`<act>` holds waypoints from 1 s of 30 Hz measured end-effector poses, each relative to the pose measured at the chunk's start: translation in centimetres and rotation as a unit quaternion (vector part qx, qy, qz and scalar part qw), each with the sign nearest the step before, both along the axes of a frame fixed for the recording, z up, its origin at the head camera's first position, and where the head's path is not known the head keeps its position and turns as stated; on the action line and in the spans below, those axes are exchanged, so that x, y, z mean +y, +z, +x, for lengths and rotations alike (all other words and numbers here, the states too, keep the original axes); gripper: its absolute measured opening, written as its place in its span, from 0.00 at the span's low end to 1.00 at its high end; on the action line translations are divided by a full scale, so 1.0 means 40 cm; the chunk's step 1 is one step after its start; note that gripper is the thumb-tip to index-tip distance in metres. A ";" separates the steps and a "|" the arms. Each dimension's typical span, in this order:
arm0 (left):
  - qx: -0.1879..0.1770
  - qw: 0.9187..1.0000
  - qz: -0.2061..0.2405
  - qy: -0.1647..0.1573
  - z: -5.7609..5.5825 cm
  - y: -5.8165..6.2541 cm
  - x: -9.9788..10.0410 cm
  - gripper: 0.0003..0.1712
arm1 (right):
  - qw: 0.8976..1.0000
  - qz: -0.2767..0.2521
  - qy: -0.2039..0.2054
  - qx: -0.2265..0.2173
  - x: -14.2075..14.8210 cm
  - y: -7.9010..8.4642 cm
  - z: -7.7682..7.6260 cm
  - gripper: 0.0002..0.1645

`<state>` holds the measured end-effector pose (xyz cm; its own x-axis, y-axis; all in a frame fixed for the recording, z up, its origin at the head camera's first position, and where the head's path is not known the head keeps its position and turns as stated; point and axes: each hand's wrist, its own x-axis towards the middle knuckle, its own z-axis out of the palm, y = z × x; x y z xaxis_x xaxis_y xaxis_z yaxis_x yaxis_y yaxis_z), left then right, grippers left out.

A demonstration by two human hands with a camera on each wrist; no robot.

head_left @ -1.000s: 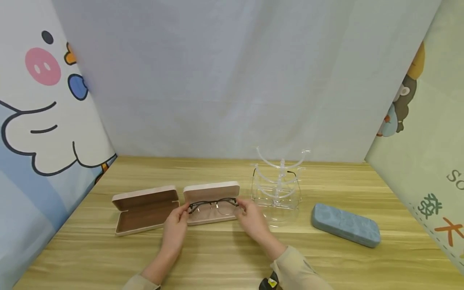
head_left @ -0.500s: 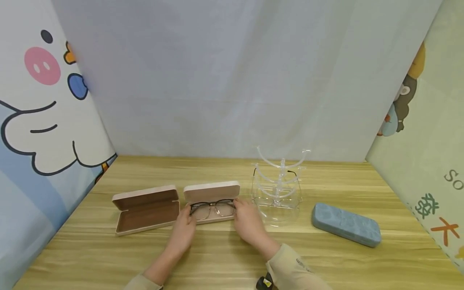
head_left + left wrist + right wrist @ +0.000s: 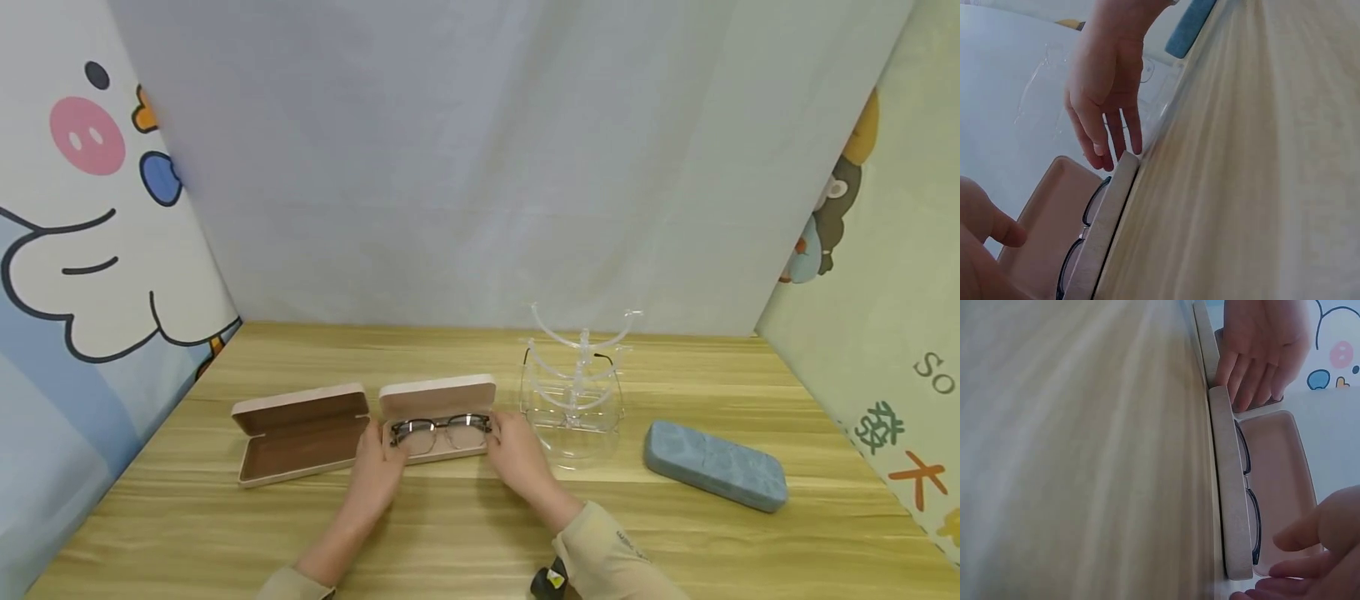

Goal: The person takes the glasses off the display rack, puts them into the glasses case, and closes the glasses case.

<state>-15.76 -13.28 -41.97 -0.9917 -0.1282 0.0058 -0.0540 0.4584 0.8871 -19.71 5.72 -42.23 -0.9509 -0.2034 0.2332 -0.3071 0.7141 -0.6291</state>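
A pair of glasses point(image 3: 470, 418) with dark upper rims lies in an open eyeglass case point(image 3: 438, 403) with a pink lining, its lid tipped back. My left hand point(image 3: 377, 473) is at the case's left end, fingers extended in the right wrist view, thumb near the glasses. At the opposite end is my right hand point(image 3: 517, 457); its fingers point(image 3: 1099, 134) hang loosely straight by the case's corner in the left wrist view. Neither hand grips the glasses. From the right wrist, the dark rims point(image 3: 1257, 519) show just above the case's front wall point(image 3: 1230, 487).
Left of the glasses stands a second open case point(image 3: 307, 440), lined brown, close to my left hand. A clear display stand point(image 3: 577, 390) bearing thin-rimmed glasses is just right of my right hand. Farther right lies a closed blue case point(image 3: 715, 467).
The glasses have gone from between both hands' fingers down into the pink-lined case. Both hands have let go of them and now flank the case's ends.
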 end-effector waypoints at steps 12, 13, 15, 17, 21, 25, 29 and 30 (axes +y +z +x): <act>-0.035 0.999 -0.022 -0.025 -0.036 0.041 -0.013 0.46 | 0.999 -0.031 0.014 -0.036 -0.003 0.020 -0.015 0.47; -0.033 0.999 -0.028 -0.025 -0.036 0.041 -0.012 0.46 | 0.999 -0.031 0.019 -0.031 -0.003 0.021 -0.017 0.48; -0.030 0.999 -0.037 -0.022 -0.034 0.042 -0.010 0.45 | 0.999 -0.037 0.028 -0.027 -0.002 0.022 -0.018 0.48; -0.025 0.999 -0.042 -0.017 -0.032 0.039 -0.009 0.45 | 0.999 -0.039 0.030 -0.021 -0.001 0.021 -0.018 0.46; -0.009 0.999 -0.047 -0.006 -0.027 0.030 -0.009 0.44 | 0.997 -0.065 0.032 -0.027 0.004 0.023 -0.018 0.42; 0.001 0.999 -0.045 0.001 -0.028 0.024 -0.011 0.43 | 0.994 -0.094 0.034 -0.052 0.009 0.026 -0.020 0.38; 0.012 0.999 -0.042 0.006 -0.029 0.019 -0.013 0.41 | 0.989 -0.120 0.037 -0.078 0.013 0.027 -0.020 0.36; 0.015 0.999 -0.041 0.006 -0.028 0.017 -0.013 0.40 | 0.988 -0.125 0.039 -0.081 0.013 0.026 -0.020 0.36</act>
<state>-16.87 -13.79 -41.28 -0.9894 -0.1380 0.0457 -0.0345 0.5284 0.8483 -20.50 6.26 -41.20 -0.9638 -0.2324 0.1305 -0.2349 0.5090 -0.8281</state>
